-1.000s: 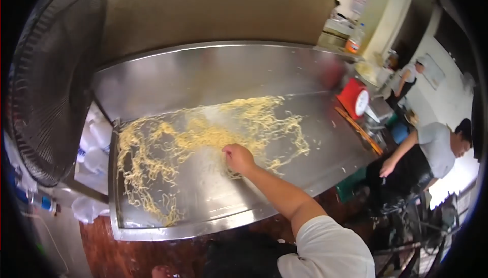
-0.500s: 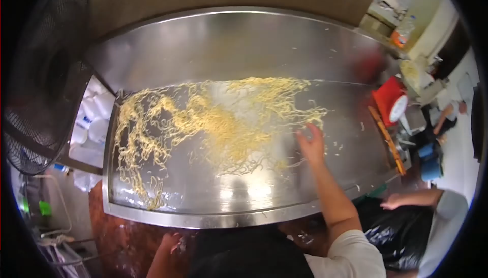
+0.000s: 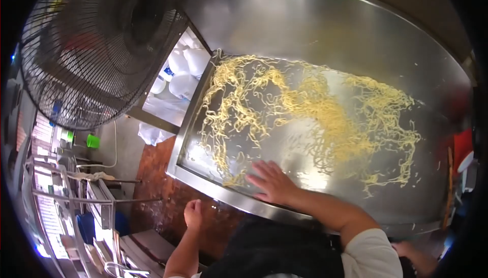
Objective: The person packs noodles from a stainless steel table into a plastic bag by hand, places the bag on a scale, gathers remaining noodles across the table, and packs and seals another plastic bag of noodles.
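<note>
The right hand is spread wide, palm down and fingers apart, with nothing visible in its hold; it is over the near left part of the rimmed stainless-steel table, close to the front rim, its fingertips near a few loose strands; whether it touches the metal, I cannot tell. Half a second earlier it was at the right end of the pale yellow, thin noodles; now it is well apart from that end.

The noodles lie on the table in a loose, uneven band, thickest in the middle, with a straggling arm down the left side and another patch to the right; bare steel shows between them.

The left hand is curled closed beside the table's front rim, above the reddish-brown floor; whether anything is inside it, I cannot tell; it shows more fully than before.

The view has swung left; the large black wire-caged fan fills more of the upper left, beside the white plastic bags; the red scale is now at the right edge, beside the orange-brown stick; of the co-worker, a blurred forearm shows at lower right.
</note>
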The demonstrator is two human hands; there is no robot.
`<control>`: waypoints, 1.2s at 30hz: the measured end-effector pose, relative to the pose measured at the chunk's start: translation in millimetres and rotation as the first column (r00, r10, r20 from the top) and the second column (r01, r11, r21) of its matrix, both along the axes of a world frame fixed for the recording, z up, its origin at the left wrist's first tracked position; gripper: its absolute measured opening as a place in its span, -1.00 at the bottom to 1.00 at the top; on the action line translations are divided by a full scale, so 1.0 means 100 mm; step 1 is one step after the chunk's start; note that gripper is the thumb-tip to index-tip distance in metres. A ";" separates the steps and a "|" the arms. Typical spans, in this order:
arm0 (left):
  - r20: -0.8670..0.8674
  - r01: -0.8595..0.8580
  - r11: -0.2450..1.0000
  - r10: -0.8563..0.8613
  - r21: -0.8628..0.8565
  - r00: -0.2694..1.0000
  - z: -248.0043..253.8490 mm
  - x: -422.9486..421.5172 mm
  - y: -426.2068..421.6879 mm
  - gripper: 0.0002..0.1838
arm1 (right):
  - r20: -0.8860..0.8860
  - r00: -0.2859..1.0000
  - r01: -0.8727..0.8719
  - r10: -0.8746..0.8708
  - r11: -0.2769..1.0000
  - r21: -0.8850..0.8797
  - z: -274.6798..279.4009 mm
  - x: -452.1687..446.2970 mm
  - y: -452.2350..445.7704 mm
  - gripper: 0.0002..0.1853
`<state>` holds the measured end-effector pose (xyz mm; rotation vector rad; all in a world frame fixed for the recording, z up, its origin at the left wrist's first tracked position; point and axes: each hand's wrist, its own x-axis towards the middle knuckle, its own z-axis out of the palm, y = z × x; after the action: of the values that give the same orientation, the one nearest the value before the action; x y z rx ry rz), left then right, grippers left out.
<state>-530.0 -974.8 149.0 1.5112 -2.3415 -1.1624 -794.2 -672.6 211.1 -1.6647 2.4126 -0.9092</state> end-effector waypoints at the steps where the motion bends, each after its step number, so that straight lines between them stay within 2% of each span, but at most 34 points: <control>1: -0.095 0.007 0.999 -0.011 -0.044 0.995 0.37 -0.18 0.04 -0.72 | 0.007 0.999 -0.039 0.040 0.995 -0.090 -0.07 0.01 -0.37 -0.35; 2: -0.198 0.014 0.996 -0.031 -0.086 0.980 0.55 -0.35 -0.01 -0.74 | 0.000 0.997 -0.073 0.074 0.981 -0.177 -0.11 0.00 -0.72 -0.43; 3: -0.273 0.064 0.978 -0.118 -0.198 0.955 0.26 -0.28 -0.33 -0.76 | -0.029 0.995 -0.102 0.098 0.980 -0.169 -0.08 -0.01 -1.04 -0.49; 4: -0.310 0.110 0.967 -0.180 -0.229 0.934 0.37 -0.40 -0.40 -0.72 | -0.056 0.991 -0.133 0.125 0.979 -0.156 -0.05 -0.02 -1.33 -0.54; 6: -0.184 0.245 0.787 -0.411 -0.567 0.893 0.65 -0.72 -0.46 -0.64 | -0.216 0.976 -0.051 0.028 0.994 -0.099 -0.21 -0.08 -1.80 -0.63; 7: -0.157 0.288 0.729 -0.476 -0.621 0.865 0.76 -0.91 -0.51 -0.59 | -0.203 0.979 0.032 -0.029 0.999 0.011 -0.33 -0.19 -1.97 -0.57; 9: -0.086 0.371 0.597 -0.598 -0.711 0.797 0.90 -1.23 -0.59 -0.49 | -0.213 0.955 0.238 -0.206 0.962 0.136 -0.29 -0.71 -1.82 -0.65; 11: -0.040 0.418 0.575 -0.619 -0.703 0.785 0.89 -1.45 -0.71 -0.41 | -0.063 0.875 0.482 -0.479 0.855 0.192 -0.39 -1.21 -1.26 -0.58; 12: -0.016 0.443 0.560 -0.632 -0.700 0.775 0.87 -1.55 -0.77 -0.36 | -0.225 0.783 0.620 -0.580 0.754 0.216 -0.51 -1.38 -0.90 -0.56; 13: -0.018 0.466 0.583 -0.637 -0.666 0.771 0.81 -1.62 -0.82 -0.32 | -0.229 0.734 0.679 -0.639 0.679 0.280 -0.51 -1.55 -0.46 -0.57; 14: -0.001 0.498 0.565 -0.662 -0.658 0.749 0.77 -1.67 -0.85 -0.31 | -0.427 0.618 0.785 -0.660 0.546 0.292 -0.67 -1.66 -0.03 -0.56; 15: 0.014 0.528 0.547 -0.686 -0.650 0.728 0.73 -1.71 -0.86 -0.30 | -0.425 0.583 0.813 -0.692 0.490 0.316 -0.35 -1.63 0.32 -0.57; 16: 0.026 0.552 0.531 -0.704 -0.643 0.709 0.69 -1.74 -0.86 -0.28 | -0.359 0.526 0.849 -0.771 0.500 0.171 -0.19 -1.58 0.58 -0.67; 18: 0.033 0.576 0.534 -0.715 -0.619 0.698 0.66 -1.78 -0.87 -0.23 | -0.329 0.386 0.912 -0.862 0.410 -0.003 -0.04 -1.51 0.73 -0.87; 20: 0.062 0.585 0.553 -0.693 -0.593 0.718 0.70 -1.75 -0.85 -0.21 | -0.213 0.422 0.894 -0.881 0.444 -0.067 0.10 -1.43 0.43 -0.96; 21: 0.116 0.613 0.536 -0.690 -0.581 0.714 0.72 -1.76 -0.85 -0.21 | -0.148 0.444 0.881 -0.884 0.461 -0.112 0.11 -1.41 0.16 -0.94; 22: 0.116 0.629 0.509 -0.716 -0.588 0.688 0.72 -1.76 -0.86 -0.21 | -0.042 0.561 0.807 -0.827 0.557 -0.196 0.01 -1.36 -0.15 -0.86; 23: 0.124 0.638 0.510 -0.717 -0.576 0.686 0.78 -1.79 -0.83 -0.21 | -0.041 0.699 0.698 -0.714 0.694 -0.177 -0.18 -1.27 -0.46 -0.85; 25: 0.151 0.657 0.518 -0.711 -0.547 0.687 0.84 -1.81 -0.80 -0.20 | 0.097 0.923 0.371 -0.372 0.928 0.033 -0.15 -1.01 -1.11 -0.72; 26: 0.170 0.657 0.519 -0.700 -0.546 0.694 0.85 -1.81 -0.78 -0.20 | -0.046 0.945 0.308 -0.325 0.927 -0.214 -0.19 -0.81 -1.45 -0.70; 27: 0.190 0.657 0.521 -0.687 -0.545 0.701 0.87 -1.81 -0.76 -0.20 | -0.108 0.980 0.134 -0.168 0.954 -0.267 -0.19 -0.69 -1.73 -0.68; 28: 0.212 0.659 0.520 -0.674 -0.543 0.707 0.91 -1.81 -0.74 -0.20 | -0.070 0.996 0.041 -0.058 0.975 -0.217 -0.28 -0.58 -2.06 -0.64; 29: 0.241 0.670 0.494 -0.675 -0.555 0.698 0.95 -1.82 -0.72 -0.19 | -0.115 0.993 0.005 -0.025 0.986 -0.166 -0.27 -0.53 -2.32 -0.67; 30: 0.283 0.689 0.470 -0.672 -0.551 0.685 0.98 -1.84 -0.71 -0.19 | -0.186 0.979 0.029 -0.082 0.962 -0.272 -0.39 -0.53 -2.61 -0.73; 32: 0.369 0.726 0.426 -0.656 -0.539 0.658 1.08 -1.89 -0.68 -0.18 | -0.199 0.947 0.214 -0.252 0.957 -0.195 -0.31 -0.82 -2.87 -0.74; 33: 0.239 0.681 0.415 -0.721 -0.603 0.651 1.15 -1.98 -0.59 -0.17 | -0.183 0.940 0.252 -0.289 0.947 -0.200 -0.34 -1.05 -2.97 -0.74; 35: 0.319 0.717 0.362 -0.713 -0.596 0.624 1.33 -2.08 -0.49 -0.16 | -0.201 0.906 0.330 -0.374 0.918 -0.218 -0.39 -1.58 -3.03 -0.72; 36: 0.352 0.729 0.343 -0.705 -0.592 0.616 1.36 -2.13 -0.47 -0.15 | -0.215 0.904 0.345 -0.369 0.928 -0.140 -0.35 -1.86 -3.01 -0.68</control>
<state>-742.8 -1021.4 285.4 0.1650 -3.0260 -0.1410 -980.5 -973.9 175.7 -1.4570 2.9526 -0.9305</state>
